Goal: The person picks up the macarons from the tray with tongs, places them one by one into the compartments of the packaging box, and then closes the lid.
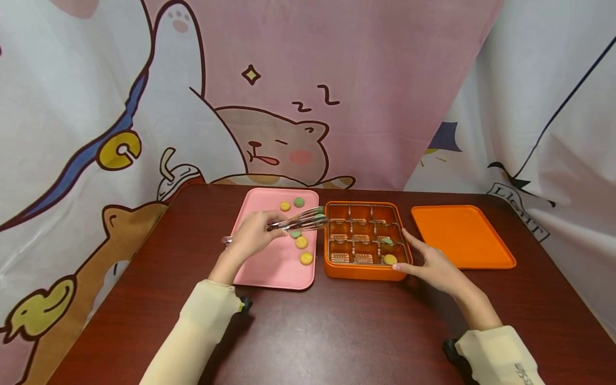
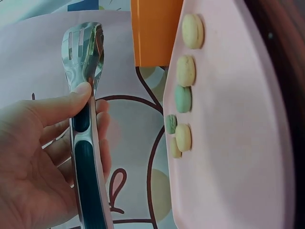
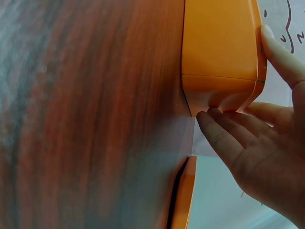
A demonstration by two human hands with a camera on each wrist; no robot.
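My left hand (image 1: 257, 230) grips metal tongs (image 2: 88, 176) with dark handle inlays, thumb laid along one arm. Their slotted heads point right, between the pink tray (image 1: 269, 267) and the orange box (image 1: 363, 272). A green macaron (image 1: 320, 217) shows between the heads. Several yellow and green macarons lie on the tray, among them a yellow macaron (image 2: 192, 31). My right hand (image 1: 435, 267) rests at the box's right front corner, thumb at the rim and extended fingertips against the side wall. Inside the box, a clear divided insert holds a yellow macaron (image 1: 390, 259) and a green macaron (image 1: 386, 241) in right-hand compartments.
An orange lid (image 1: 462, 235) lies flat on the dark wooden table (image 1: 313, 331), to the right of the box. A cartoon-printed curtain (image 1: 375, 96) hangs behind the table and along its sides.
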